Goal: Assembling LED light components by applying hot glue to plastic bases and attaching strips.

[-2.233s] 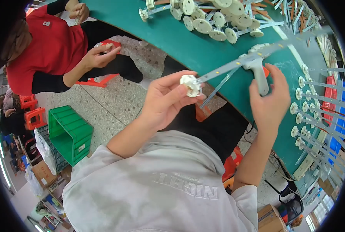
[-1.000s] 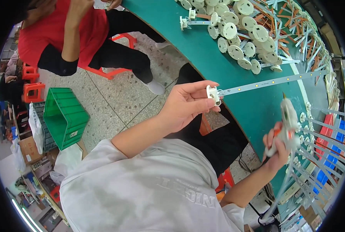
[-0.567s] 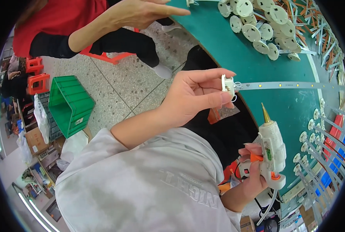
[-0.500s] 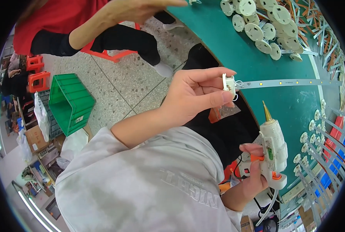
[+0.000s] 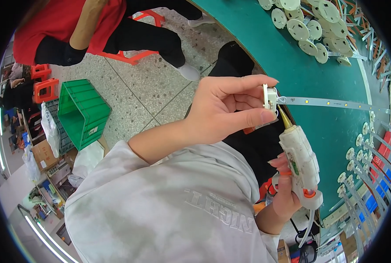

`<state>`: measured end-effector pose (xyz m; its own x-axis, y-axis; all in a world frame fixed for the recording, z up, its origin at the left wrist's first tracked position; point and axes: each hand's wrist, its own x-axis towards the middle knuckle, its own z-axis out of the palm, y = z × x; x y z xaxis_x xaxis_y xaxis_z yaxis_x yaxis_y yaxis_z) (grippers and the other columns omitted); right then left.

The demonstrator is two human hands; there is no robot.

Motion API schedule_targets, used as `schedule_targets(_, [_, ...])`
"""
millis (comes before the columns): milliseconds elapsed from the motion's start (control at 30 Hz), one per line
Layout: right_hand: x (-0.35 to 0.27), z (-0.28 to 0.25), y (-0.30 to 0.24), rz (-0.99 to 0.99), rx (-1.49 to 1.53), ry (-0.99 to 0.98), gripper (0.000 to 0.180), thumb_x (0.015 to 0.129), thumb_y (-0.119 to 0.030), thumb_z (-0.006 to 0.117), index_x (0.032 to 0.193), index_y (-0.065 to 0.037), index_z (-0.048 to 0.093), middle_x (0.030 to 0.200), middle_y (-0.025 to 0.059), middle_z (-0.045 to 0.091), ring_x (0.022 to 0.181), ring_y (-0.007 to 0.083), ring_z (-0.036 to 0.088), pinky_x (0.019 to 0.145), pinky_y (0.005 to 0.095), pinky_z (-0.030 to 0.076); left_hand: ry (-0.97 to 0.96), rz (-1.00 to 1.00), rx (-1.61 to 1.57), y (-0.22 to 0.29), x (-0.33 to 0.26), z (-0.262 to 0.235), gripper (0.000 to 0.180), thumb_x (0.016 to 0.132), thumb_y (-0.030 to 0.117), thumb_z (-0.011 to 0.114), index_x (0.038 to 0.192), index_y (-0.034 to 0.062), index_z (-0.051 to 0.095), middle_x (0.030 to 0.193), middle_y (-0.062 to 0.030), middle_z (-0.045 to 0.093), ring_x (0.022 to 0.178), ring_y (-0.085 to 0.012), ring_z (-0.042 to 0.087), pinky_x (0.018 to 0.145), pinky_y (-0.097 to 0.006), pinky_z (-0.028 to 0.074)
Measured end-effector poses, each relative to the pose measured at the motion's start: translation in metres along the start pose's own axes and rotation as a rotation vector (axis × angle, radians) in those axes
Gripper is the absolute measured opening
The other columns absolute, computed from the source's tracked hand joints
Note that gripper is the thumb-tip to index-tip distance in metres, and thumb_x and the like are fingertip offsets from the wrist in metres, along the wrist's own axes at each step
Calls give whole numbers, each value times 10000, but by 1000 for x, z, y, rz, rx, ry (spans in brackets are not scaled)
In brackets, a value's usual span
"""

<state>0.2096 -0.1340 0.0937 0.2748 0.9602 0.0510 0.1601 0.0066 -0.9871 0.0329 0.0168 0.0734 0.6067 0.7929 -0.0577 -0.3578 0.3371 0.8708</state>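
Left hand (image 5: pixel 224 109) has thumb and fingertips clamped on a white end cap (image 5: pixel 270 97), held up near the table edge. LED strip (image 5: pixel 327 103) runs off the cap to the right, out above the green table (image 5: pixel 265 48). Right hand (image 5: pixel 286 197) wrapped round the grip of a white glue gun (image 5: pixel 300 160), brass nozzle (image 5: pixel 286 119) pointing up, tip right by the cap; can't tell if touching. Further out: pile of white discs (image 5: pixel 298 30) at the far side, row of capped strips (image 5: pixel 358 164) at right, co-worker in red (image 5: pixel 68 28) at left, green crate (image 5: pixel 94 120) on the floor.
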Motion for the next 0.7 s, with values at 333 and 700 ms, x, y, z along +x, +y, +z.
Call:
schedule_targets(333, [2,8,-10,126,-27,93,304,787,-225,736,915,46,680,840,151,667,755,223,598,633,284,487,-44,47,30,-4,-2,-2,504,827,-97,630,1307,-81,479,1069,-153,659,957,-166,650,860,-294,520])
schedule_targets(700, [3,10,-15,73,-188,102,217,792,-182,702,890,11,686,715,76,654,642,203,523,538,280,391,-34,38,4,-8,-4,1,508,829,-82,642,1309,-82,478,1090,-163,651,964,-188,653,878,-318,521])
